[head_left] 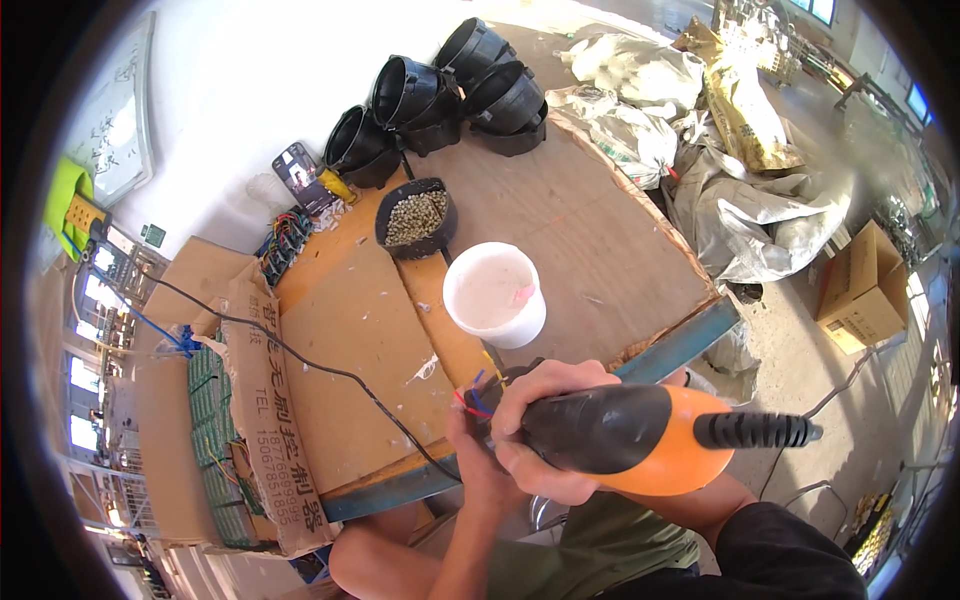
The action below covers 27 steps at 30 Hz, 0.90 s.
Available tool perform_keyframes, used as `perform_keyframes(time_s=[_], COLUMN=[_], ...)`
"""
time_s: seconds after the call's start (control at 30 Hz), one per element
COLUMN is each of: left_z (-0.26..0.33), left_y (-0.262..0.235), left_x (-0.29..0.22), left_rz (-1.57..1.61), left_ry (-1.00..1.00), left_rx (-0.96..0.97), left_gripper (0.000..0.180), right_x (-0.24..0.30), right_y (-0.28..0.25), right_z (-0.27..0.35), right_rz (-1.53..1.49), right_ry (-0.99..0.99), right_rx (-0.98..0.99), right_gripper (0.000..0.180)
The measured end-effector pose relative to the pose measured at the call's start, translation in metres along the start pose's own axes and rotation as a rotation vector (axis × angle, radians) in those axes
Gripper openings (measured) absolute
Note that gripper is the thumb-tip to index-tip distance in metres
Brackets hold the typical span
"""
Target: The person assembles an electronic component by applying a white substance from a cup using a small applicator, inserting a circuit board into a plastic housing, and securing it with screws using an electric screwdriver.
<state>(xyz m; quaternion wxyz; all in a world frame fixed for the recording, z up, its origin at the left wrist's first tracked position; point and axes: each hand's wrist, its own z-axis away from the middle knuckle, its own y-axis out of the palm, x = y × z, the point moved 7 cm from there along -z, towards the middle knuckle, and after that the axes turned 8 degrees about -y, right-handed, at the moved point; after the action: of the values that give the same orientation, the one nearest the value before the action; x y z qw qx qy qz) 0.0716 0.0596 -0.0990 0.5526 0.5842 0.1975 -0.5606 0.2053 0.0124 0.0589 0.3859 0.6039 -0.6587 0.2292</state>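
Note:
My right hand [545,425] is wrapped round an orange-and-black corded power tool [650,440], its ribbed black cord sleeve pointing right. Just left of it, my left hand [482,455] is closed on a dark part with red, blue and yellow wires [480,395]. Most of that part, and the working end of the tool, are hidden behind my fingers and the tool's body. Beyond my hands, close to the table's front edge, stands a white tub [497,300] with a pale inside and a small pink spot. Behind the tub sits a black tray [418,220] of small brass-coloured pieces.
Several black round housings [430,100] are stacked at the back. A phone [305,178] leans near the wall beside bundled wires [285,243]. At the left is a cardboard box with green circuit boards [213,430]; a black cable [330,365] crosses the table. Sacks [750,220] lie right.

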Motion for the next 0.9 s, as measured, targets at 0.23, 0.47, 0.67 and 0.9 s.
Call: perform_keyframes(time_s=[0.23, 0.47, 0.67, 0.9], left_z=[0.006, 0.025, 0.026, 0.029], left_y=[0.049, 0.017, 0.014, 0.019], left_x=[-0.017, -0.029, -0.030, -0.034], left_rz=[0.887, -0.863, -0.858, -0.898], left_ry=[0.007, 0.565, 0.566, 0.597], left_rx=[0.601, 0.022, -0.003, 0.000], left_gripper=[0.051, 0.129, 0.126, 0.126], right_x=[0.006, 0.011, -0.014, -0.027], right_y=[0.006, -0.035, -0.039, -0.039], right_z=[0.005, 0.025, 0.027, 0.029], right_rz=[-0.083, -0.074, -0.132, -0.262], right_ry=[-0.057, -0.123, -0.072, -0.015], right_rx=[-0.002, -0.078, -0.248, -0.276], right_gripper=[0.031, 0.037, 0.033, 0.027])
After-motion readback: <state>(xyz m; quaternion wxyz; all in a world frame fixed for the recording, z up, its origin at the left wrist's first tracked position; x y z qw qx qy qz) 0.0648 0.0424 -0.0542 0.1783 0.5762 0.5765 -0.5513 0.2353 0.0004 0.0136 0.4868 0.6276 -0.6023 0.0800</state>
